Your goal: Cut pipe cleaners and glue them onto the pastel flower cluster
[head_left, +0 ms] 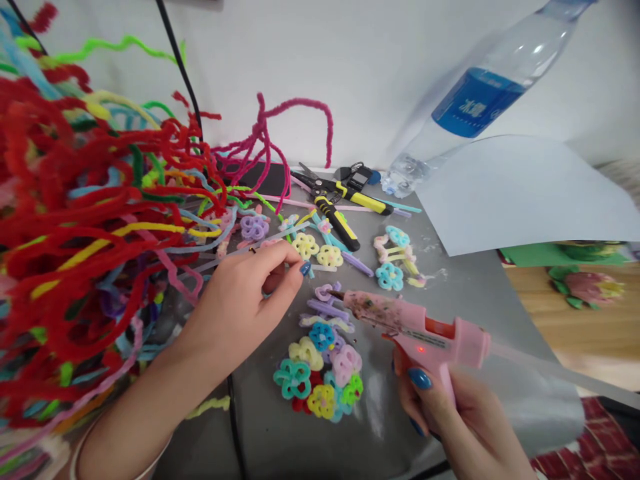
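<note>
My right hand is wrapped round the grip of a pink hot glue gun. Its nozzle points left at a lilac pipe-cleaner loop. My left hand reaches in from the left with fingers curled, its fingertips pinched beside a yellow pipe-cleaner flower; what they hold is hidden. Just below the nozzle lies a cluster of pipe-cleaner flowers in teal, yellow, pink and green. Two teal flowers joined by pale stems lie further right on the grey table.
A big tangle of red and mixed pipe cleaners fills the left. Yellow-handled pliers lie at the back. A water bottle leans at the upper right above a white sheet. A black cable runs up the wall.
</note>
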The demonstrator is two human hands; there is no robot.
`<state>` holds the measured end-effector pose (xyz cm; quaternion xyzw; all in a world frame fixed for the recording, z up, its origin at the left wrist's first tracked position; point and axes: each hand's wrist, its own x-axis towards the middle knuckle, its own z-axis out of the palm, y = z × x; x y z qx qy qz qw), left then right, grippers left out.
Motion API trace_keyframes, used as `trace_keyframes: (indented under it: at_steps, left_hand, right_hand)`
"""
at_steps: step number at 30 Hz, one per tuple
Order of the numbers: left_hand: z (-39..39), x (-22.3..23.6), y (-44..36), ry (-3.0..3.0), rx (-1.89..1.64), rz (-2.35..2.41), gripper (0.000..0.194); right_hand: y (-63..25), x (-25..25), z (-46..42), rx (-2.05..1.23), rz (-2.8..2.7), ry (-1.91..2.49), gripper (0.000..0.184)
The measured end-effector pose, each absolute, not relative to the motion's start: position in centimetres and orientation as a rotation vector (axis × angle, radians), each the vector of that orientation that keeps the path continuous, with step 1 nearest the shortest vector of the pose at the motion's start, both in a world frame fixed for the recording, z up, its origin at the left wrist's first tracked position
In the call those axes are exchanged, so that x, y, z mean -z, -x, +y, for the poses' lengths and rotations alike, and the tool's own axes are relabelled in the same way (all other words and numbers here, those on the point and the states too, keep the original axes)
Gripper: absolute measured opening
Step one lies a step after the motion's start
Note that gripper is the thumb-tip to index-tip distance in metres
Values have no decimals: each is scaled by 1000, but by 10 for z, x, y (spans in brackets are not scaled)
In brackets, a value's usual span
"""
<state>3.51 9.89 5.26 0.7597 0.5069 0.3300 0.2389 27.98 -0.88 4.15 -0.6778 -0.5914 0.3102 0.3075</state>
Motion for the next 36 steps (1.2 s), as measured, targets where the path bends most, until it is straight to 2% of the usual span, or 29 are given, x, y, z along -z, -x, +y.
trace_keyframes:
  at_steps: [9, 23, 36]
  left_hand:
    - [99, -52, -34, -2074, -896, 1394, 19]
    - [99, -52, -35, -2073, -898, 1401, 19]
    - [98, -53, -35, -2077, -895, 1414, 19]
  right_hand:
    - [-281, -41, -13, -777, -1556, 1841, 66]
    - [-309, -24, -31, -922, -1590, 1942, 56]
    - [-277, -42, -12, -733, -1575, 1881, 68]
